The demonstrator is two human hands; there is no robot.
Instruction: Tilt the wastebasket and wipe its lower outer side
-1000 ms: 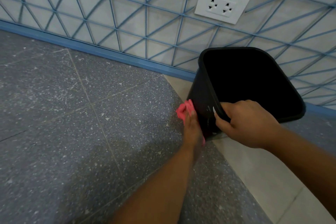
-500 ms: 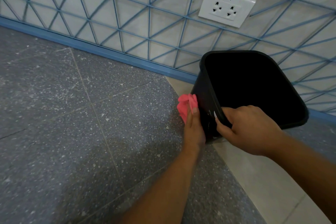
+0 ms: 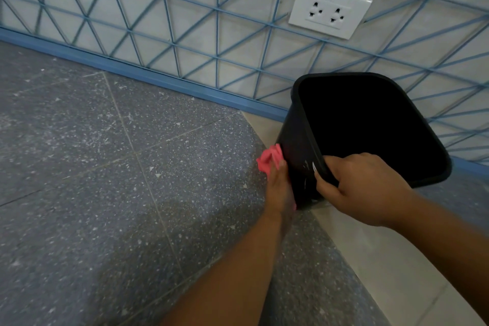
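— Head view: what's in the black bin [image 3: 296,145]?
— Its inside is too dark to tell. It stands tilted on the floor [image 3: 105,193] by the wall. The right hand [image 3: 362,190] grips its near rim, fingers curled over.
— And the left hand [image 3: 279,188]?
— It presses a pink cloth [image 3: 268,160] flat against the bin's outer side.
— Around it?
— A white socket [image 3: 329,9] on the blue-lined wall above.

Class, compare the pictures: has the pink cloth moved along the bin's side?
Yes. The pink cloth under the left hand has slid along the black bin toward the wall.
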